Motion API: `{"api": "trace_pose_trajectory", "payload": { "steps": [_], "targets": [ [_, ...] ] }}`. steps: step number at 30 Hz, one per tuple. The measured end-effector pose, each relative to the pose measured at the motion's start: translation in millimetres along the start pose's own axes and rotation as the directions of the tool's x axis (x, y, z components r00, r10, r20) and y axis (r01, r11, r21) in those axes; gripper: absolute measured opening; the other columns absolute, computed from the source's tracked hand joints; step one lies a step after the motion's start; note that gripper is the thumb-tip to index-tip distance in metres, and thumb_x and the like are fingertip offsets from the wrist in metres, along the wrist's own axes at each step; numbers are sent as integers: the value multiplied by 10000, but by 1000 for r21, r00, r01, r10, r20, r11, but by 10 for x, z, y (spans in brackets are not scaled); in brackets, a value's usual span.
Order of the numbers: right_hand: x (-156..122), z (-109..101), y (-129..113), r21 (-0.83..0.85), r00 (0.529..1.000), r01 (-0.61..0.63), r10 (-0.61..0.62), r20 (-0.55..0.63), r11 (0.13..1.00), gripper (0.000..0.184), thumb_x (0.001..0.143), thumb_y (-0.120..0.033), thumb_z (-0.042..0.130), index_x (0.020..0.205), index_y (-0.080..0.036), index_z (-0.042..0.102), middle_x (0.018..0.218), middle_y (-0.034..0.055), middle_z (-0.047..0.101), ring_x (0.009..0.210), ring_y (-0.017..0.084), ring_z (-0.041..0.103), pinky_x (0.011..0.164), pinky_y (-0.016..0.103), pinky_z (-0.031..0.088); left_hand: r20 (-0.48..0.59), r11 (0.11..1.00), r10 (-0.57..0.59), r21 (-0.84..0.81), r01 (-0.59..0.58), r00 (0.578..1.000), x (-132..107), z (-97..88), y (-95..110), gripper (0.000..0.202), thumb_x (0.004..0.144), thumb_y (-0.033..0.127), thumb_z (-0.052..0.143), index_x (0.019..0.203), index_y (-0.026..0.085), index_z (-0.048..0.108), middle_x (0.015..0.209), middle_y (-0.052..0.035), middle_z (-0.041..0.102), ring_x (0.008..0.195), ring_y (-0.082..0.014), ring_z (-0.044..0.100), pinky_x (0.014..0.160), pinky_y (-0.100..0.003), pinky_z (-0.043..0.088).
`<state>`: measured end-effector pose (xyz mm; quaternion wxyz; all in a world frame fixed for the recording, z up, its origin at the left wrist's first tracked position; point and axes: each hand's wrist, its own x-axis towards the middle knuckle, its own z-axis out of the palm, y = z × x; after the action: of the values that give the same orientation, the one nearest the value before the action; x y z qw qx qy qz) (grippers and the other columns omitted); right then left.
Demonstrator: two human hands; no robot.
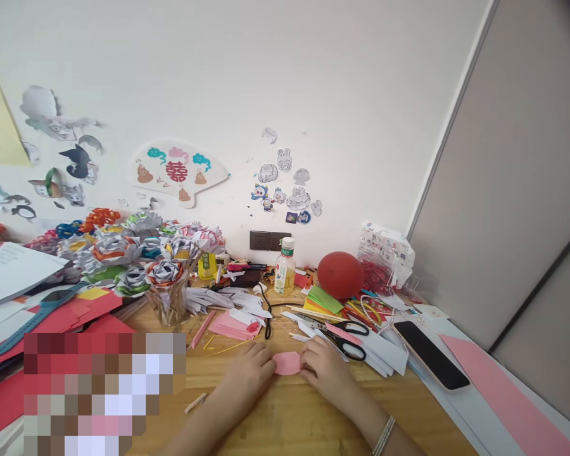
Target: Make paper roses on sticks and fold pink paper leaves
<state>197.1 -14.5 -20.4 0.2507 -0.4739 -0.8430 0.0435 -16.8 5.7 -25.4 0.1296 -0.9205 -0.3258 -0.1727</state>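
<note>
A small rounded piece of pink paper (287, 363) lies on the wooden table (285, 418) between my two hands. My left hand (247, 368) pinches its left edge with curled fingers. My right hand (323, 366), with a bracelet on the wrist, grips its right edge the same way. Black-handled scissors (349, 339) lie just beyond my right hand. A stack of pink paper strips (232, 326) sits behind my left hand.
A jar of paper flowers (167, 288), a plastic bottle (285, 267), a red ball (341, 274), coloured paper sheets (323, 299) and a phone (430, 362) crowd the table. Red sheets (76, 316) lie left, a long pink strip (508, 399) right. Stickers cover the wall.
</note>
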Motion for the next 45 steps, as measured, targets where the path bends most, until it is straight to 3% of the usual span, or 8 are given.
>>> {"api": "trace_pose_trajectory", "payload": {
  "steps": [8,14,20,28,37,45],
  "targets": [
    [-15,-53,-55,25,990,-95,92,111,995,70,745,-148,699,715,-210,683,779,0,652,816,173,567,726,259,386,153,999,-50,18,48,987,-6,-29,135,105,849,119,570,782,177,626,832,-45,643,782,-207,560,685,-313,417],
    [7,29,-53,126,958,-285,277,76,950,133,701,-85,660,627,-189,622,693,-21,603,707,145,555,627,219,363,223,938,-283,-138,318,933,26,-57,179,156,884,146,479,839,171,627,876,-59,643,837,-205,582,749,-307,441],
    [30,79,-68,80,948,-318,318,17,945,120,755,-141,620,646,-191,615,752,2,614,737,164,556,657,244,373,264,880,-394,-168,444,880,85,-104,225,190,871,140,449,814,154,629,864,-80,642,843,-215,581,742,-305,427],
    [29,64,-23,47,973,-229,229,-9,972,96,791,-153,631,715,-194,591,825,2,618,829,178,532,727,263,374,281,869,-431,-128,478,858,127,-80,217,238,878,145,404,840,149,639,889,-97,665,871,-228,595,768,-323,416],
    [54,172,-45,-53,948,-314,311,-62,948,126,819,-212,583,693,-206,591,840,21,618,855,207,521,775,309,380,278,838,-500,-83,539,820,162,-105,254,253,868,152,383,855,144,636,892,-105,655,884,-242,593,770,-342,409],
    [121,188,-37,-14,916,-396,394,-72,918,148,781,-249,614,638,-211,614,793,14,632,818,198,558,748,295,379,306,817,-516,-106,567,800,129,-128,193,147,847,195,486,821,155,625,897,-84,643,860,-226,598,746,-314,421]
  ]
}}
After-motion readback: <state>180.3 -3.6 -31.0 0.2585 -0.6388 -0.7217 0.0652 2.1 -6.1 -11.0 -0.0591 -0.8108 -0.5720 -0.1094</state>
